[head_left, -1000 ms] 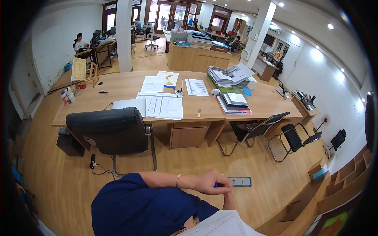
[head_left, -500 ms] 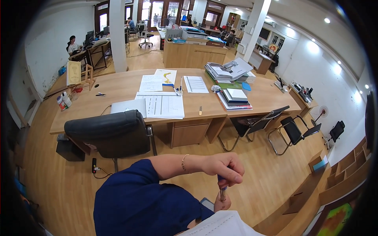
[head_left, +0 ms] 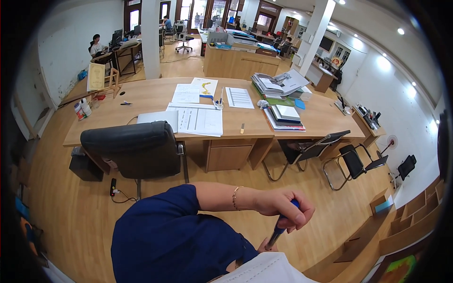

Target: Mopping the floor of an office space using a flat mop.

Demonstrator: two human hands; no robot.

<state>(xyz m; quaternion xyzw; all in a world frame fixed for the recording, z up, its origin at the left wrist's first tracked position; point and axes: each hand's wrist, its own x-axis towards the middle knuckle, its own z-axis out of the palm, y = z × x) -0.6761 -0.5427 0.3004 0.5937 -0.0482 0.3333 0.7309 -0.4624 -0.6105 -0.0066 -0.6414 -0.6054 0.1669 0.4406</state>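
Observation:
My left hand (head_left: pixel 285 209), with a thin bracelet at its wrist, is closed around a blue-handled tool with a metal shaft (head_left: pixel 275 237). The tool slants down toward the lower edge; its exact kind I cannot make out. At its lower end, my right hand (head_left: pixel 262 245) shows only a few curled fingers around the tip. A white stitched fabric (head_left: pixel 264 270) hides the rest of that hand. My left arm, in a navy sleeve (head_left: pixel 174 231), reaches across from the left.
A long wooden desk (head_left: pixel 155 92) stands ahead with papers, a laptop (head_left: pixel 155 121), book stacks (head_left: pixel 278 87) and bottles. A black office chair (head_left: pixel 130 148) stands before it, two metal-framed chairs (head_left: pixel 351 162) at right. Wooden shelving (head_left: pixel 406 221) is close on the right. Other people sit farther back.
My left hand has shifted right with the tool, and more of its blue handle and shaft shows. The fingers at the lower end are now more hidden. The view has tilted slightly.

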